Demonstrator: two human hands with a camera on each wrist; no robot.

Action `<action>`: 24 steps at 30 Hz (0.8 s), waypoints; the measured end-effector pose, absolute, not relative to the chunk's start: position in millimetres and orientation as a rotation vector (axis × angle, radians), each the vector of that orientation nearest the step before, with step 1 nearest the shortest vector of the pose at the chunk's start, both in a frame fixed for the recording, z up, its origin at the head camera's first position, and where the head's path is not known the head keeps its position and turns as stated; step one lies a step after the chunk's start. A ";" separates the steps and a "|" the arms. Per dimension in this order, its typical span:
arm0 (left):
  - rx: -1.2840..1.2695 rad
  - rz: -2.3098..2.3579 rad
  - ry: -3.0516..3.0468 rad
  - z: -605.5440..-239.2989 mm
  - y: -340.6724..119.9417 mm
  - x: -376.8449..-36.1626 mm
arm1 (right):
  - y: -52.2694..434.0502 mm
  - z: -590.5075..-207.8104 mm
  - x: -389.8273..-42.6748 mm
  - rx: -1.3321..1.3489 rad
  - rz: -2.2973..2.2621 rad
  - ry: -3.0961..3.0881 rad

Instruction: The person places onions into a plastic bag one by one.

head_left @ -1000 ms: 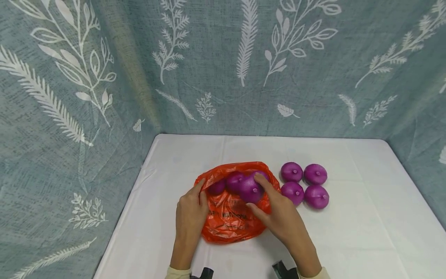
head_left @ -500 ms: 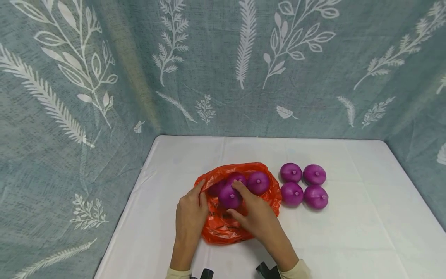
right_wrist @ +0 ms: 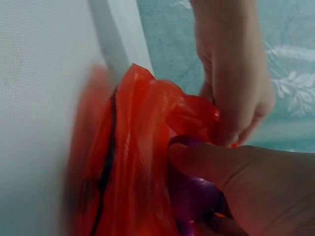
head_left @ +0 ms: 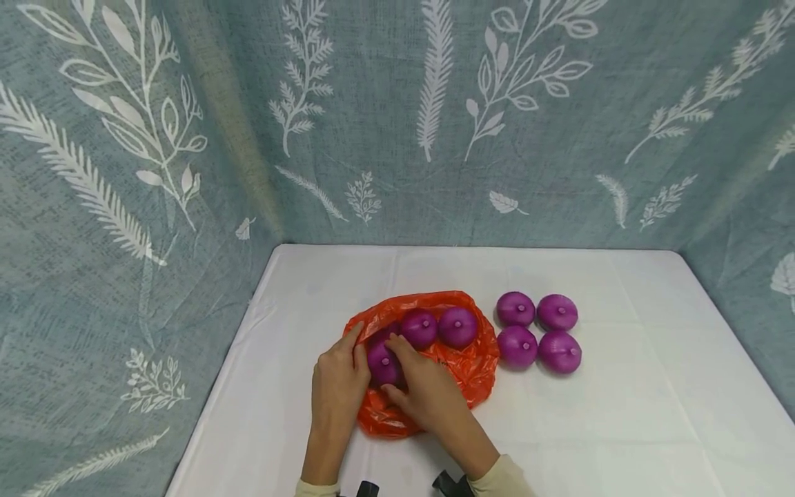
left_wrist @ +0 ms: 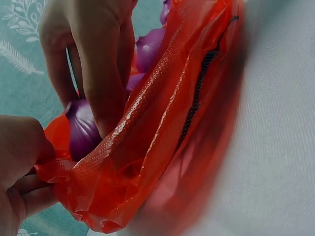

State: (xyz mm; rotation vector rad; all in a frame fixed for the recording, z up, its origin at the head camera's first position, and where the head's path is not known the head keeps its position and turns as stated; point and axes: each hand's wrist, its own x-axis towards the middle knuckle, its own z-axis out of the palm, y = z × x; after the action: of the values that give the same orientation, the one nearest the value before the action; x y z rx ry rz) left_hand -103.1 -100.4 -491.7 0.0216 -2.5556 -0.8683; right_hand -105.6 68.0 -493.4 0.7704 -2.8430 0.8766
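Note:
My left hand pinches the left rim of a red plastic bag, which lies with its mouth spread. Inside it, at the left, my right hand grips a purple onion between thumb and fingers. In the left wrist view the onion shows its streaked, pointed shape just behind the bag's edge. The right wrist view has my right thumb over the onion, partly hidden by the bag. Two more onions, a middle one and a right one, sit at the back of the bag; another is mostly covered.
Several purple onions stand grouped in two rows just right of the bag. All rests on a white-covered table. A blue-green leaf-patterned cloth hangs behind and at the sides.
My right hand has carried the onion leftward inside the bag, from the right side to the left. The two onions at the back have come into view. My left hand keeps its hold on the rim.

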 end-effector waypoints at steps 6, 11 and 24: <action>0.014 -0.846 -2.533 -492.9 -102.3 -102.4 | 58.3 -497.6 -106.4 0.757 0.847 -2.881; 0.003 -0.849 -2.532 -493.1 -103.5 -102.8 | 52.9 -498.6 -108.0 0.780 0.821 -2.893; 0.003 -0.862 -2.531 -491.8 -104.7 -101.9 | 39.0 -505.0 -111.7 0.840 0.850 -2.844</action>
State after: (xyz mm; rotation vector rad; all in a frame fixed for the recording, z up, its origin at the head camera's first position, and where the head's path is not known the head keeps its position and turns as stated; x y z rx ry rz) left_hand -101.9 -104.7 -491.8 0.0033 -2.5307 -0.8619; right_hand -111.7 39.0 -505.0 0.8404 -2.8437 0.8496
